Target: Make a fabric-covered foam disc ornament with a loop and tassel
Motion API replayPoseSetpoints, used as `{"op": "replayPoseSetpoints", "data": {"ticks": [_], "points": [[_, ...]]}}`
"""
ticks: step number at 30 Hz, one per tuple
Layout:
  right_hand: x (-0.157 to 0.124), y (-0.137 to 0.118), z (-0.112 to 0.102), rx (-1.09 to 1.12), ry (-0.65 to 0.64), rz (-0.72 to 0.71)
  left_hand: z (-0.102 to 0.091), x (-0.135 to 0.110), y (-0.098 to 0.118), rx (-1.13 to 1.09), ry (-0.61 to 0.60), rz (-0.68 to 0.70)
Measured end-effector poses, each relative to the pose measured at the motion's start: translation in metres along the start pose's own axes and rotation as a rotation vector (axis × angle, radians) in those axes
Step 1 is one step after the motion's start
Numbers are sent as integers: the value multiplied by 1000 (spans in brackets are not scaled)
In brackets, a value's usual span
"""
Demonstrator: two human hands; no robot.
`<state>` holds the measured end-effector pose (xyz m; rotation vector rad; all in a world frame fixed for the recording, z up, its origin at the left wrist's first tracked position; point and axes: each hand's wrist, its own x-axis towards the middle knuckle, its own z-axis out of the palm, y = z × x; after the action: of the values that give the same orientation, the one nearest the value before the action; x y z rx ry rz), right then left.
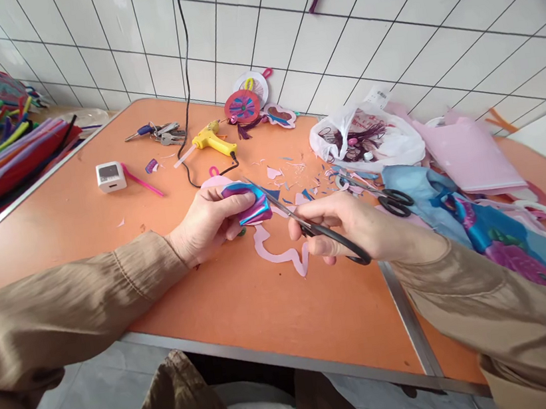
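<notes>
My left hand [208, 213] pinches a small piece of shiny blue and purple fabric [256, 210] between thumb and fingers, above the orange table [246, 308]. In my right hand [356, 224] is a pair of black-handled scissors [330, 234]. Their blades point up and left, along the fabric's upper right edge; whether they touch it I cannot tell. Under and between my hands lies a wavy cut-out strip of pink paper [280, 256]. Partly behind my left hand shows a pink piece with a loop [215, 178].
Fabric and paper scraps [294, 175] lie beyond my hands. A yellow glue gun [214, 140], keys [165, 133] and a white cube charger [111, 177] stand behind left. To the right are a plastic bag [396, 145], second scissors [396, 202] and blue floral fabric [510, 247].
</notes>
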<state>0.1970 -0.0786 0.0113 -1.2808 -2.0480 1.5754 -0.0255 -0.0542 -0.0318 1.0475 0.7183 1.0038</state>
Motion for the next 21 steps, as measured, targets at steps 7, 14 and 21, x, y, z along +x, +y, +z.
{"op": "replayPoseSetpoints", "data": {"ticks": [7, 14, 21], "points": [[3, 8, 1, -33, -52, -112, -1, -1, -5, 54, -26, 34], [4, 9, 5, -51, -18, -159, 0, -2, -6, 98, 2, 43], [4, 11, 4, -70, -36, -177, 1, -1, -6, 110, 7, 67]]}}
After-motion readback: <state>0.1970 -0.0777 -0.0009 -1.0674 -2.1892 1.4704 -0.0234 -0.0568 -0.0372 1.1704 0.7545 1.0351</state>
